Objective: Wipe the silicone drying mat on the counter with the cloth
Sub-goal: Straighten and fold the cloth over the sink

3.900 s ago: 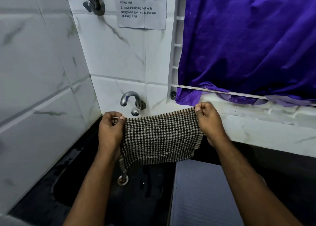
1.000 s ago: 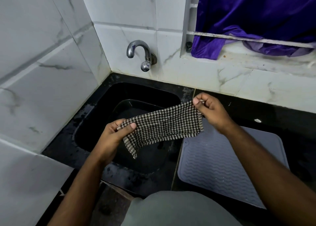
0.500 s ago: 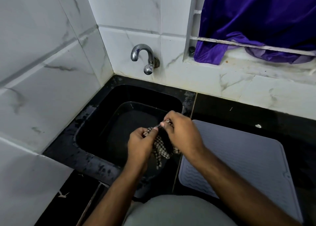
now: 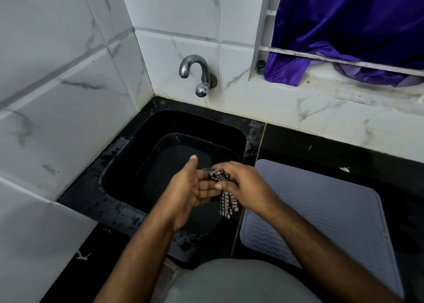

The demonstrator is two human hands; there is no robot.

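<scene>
White marble-veined tiles (image 4: 57,101) are covering the left wall and the back wall (image 4: 179,11), meeting in a corner. A curved chrome tap (image 4: 198,75) is projecting from the back wall above a black sink (image 4: 137,165) that is sitting sunk in a glossy black worktop (image 4: 321,146). At upper right a purple curtain (image 4: 348,23) is hanging behind a white window frame (image 4: 263,27), its hem bunching over a stained pale sill (image 4: 344,96). Dim, cool light is falling across the tiles.
</scene>
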